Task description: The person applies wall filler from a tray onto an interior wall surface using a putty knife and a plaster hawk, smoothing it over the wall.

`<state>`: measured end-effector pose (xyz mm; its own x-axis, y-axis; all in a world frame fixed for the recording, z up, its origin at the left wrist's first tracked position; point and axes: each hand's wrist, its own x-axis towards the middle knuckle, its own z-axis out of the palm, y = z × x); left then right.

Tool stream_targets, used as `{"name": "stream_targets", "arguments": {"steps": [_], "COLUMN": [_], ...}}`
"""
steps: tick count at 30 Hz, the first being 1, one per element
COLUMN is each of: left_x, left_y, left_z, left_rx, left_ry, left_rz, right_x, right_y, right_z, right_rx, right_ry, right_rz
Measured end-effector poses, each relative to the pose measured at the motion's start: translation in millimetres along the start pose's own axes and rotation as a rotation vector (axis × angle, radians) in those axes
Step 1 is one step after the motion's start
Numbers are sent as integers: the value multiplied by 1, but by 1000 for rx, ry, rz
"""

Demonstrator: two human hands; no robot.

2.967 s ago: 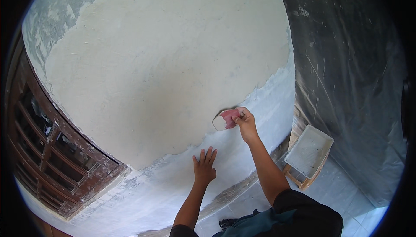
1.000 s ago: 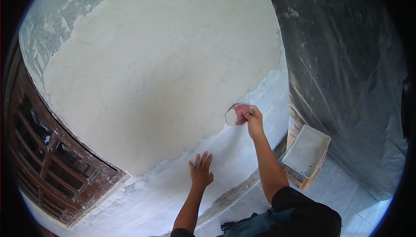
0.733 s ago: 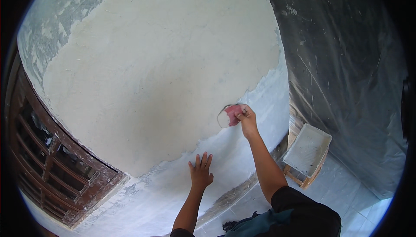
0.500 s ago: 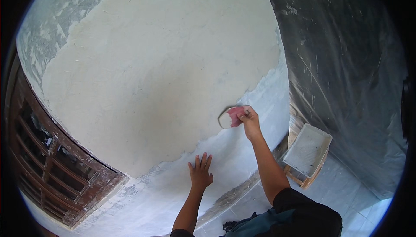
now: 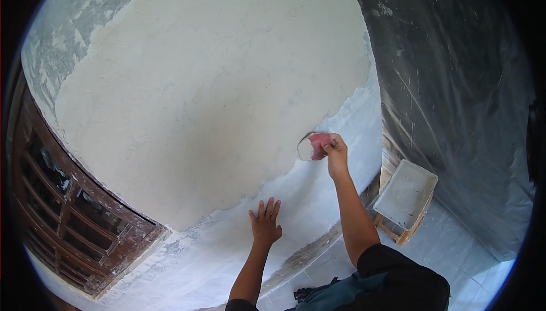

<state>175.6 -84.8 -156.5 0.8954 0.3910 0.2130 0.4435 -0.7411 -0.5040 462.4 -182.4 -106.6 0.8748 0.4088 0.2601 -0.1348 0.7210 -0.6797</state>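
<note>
My right hand [image 5: 336, 153] grips a putty knife [image 5: 311, 146] with a pink handle and a pale blade, pressed flat against the wall [image 5: 216, 95]. The blade sits on the border between the cream-coloured coat above and the whiter band [image 5: 318, 197] below. My left hand [image 5: 265, 224] lies flat on the white lower part of the wall, fingers spread, holding nothing. Both forearms come up from the lower edge.
A brown wooden window frame [image 5: 68, 220] with glass panes stands at the left. Dark plastic sheeting [image 5: 455, 95] covers the right side. A white tray [image 5: 405, 194] rests on a wooden stand on the tiled floor [image 5: 455, 265] at the lower right.
My right hand has moved the putty knife in small strokes along the border of the cream coat, slightly down and left then back. My left hand stays flat on the wall.
</note>
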Motion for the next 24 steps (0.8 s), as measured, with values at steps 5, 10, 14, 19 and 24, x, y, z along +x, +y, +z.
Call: {"name": "stream_targets", "arguments": {"steps": [5,10,14,19,24], "left_x": [2,1,2,2,2], "left_y": [0,1,2,2,4], "left_z": [2,2,2,0,-8], "left_rx": [-3,35,-8,-6,-41], "left_ry": [-1,55,37,45,23], "left_rz": [8,8,8,9,-32], "right_x": [-12,0,-12,-12,-8], "right_y": [3,10,19,27,9], "right_z": [14,-2,-9,-5,-17], "right_rx": [-53,33,63,-3,182], "right_ry": [-93,30,-55,-72,69], "right_rz": [-15,-8,19,74,30]}}
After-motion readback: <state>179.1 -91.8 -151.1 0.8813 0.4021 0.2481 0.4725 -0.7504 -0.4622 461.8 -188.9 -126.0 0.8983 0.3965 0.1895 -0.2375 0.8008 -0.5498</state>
